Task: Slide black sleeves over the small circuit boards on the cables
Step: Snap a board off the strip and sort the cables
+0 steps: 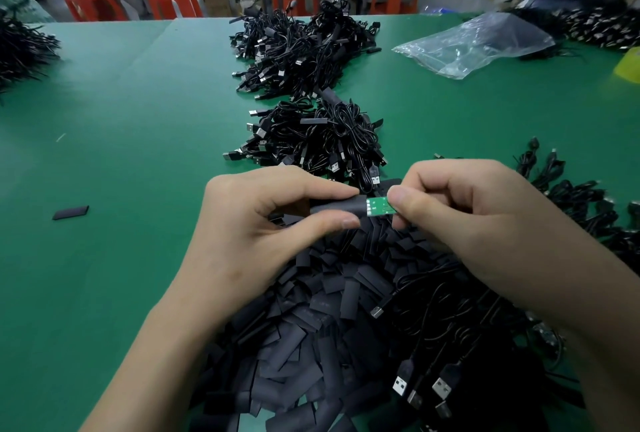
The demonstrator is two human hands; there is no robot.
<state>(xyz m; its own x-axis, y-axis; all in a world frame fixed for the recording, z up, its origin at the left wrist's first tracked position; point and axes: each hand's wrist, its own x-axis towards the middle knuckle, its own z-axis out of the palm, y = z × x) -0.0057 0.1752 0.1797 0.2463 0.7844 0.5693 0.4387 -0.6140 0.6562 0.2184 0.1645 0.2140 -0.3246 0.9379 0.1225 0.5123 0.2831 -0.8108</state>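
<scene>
I see left hand [249, 223] thumb and forefinger pinching black sleeve [337, 207], held level over sleeve pile [311, 327] at desk's [138, 119] near edge. Right hand [467, 220] thumb and forefinger pinch green circuit board [380, 207], its left end at sleeve mouth, rest bare. Cable heaps [311, 140] run up desk middle toward far edge. Loose sleeve [70, 212] lies well apart at left. Plastic bag [474, 43] lies near far right corner.

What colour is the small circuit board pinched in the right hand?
Green, with small pale solder pads; the circuit board shows best in the head view.
</scene>
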